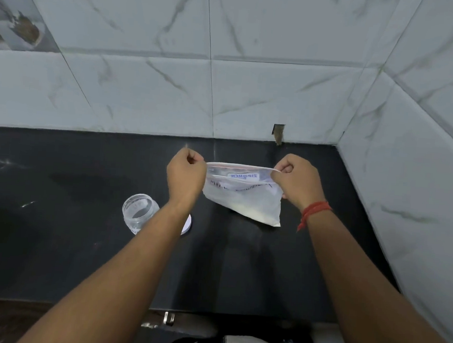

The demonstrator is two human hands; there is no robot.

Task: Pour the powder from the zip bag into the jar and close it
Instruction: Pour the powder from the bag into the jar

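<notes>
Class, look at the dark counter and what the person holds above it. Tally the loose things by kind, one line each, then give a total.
Zip bag with powder, held by the left hand and right hand: 1
Clear jar, open, on the counter: 1
White lid, mostly hidden behind the left forearm: 1
Total: 3

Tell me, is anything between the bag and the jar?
Only the left forearm, which crosses over the jar. The jar is open-mouthed, lower left of the bag, which both hands, left hand and right hand, hold.
</notes>
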